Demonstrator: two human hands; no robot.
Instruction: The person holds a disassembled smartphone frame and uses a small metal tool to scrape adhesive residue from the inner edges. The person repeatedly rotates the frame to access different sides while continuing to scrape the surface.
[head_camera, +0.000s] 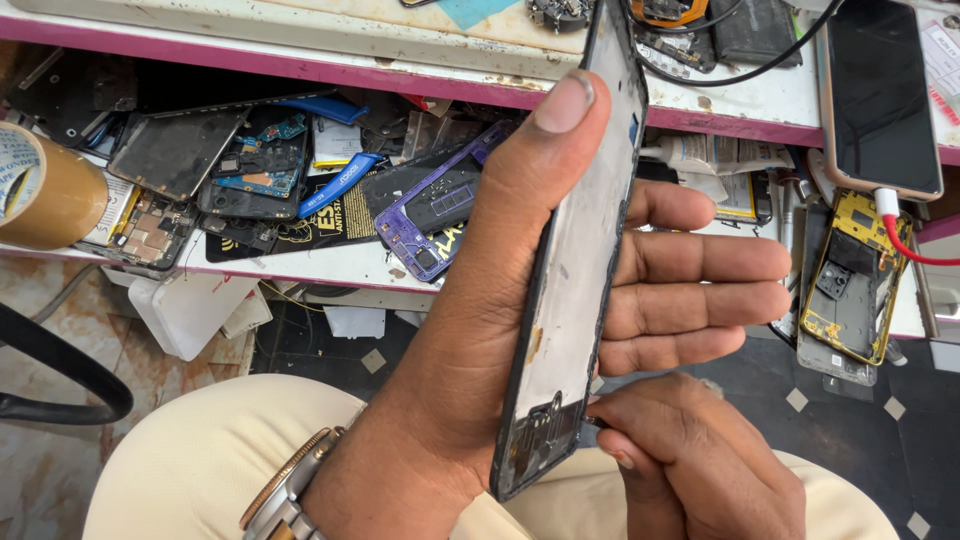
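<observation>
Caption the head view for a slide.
Left hand grips a bare phone frame edge-on; right hand works at its lower end.

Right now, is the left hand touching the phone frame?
Touching. The head view shows the left hand gripping the black phone frame, thumb pressed on its near edge and fingers wrapped behind it.

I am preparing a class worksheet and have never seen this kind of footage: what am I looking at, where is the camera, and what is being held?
The camera sits on a person's head, looking down at their own hands and lap. The left hand holds a stripped phone frame upright in its grip. The right hand pinches a small tool, mostly hidden, at the frame's lower edge. Behind, a shelf carries phone parts, a purple frame and a tape roll; a phone is charging.
</observation>
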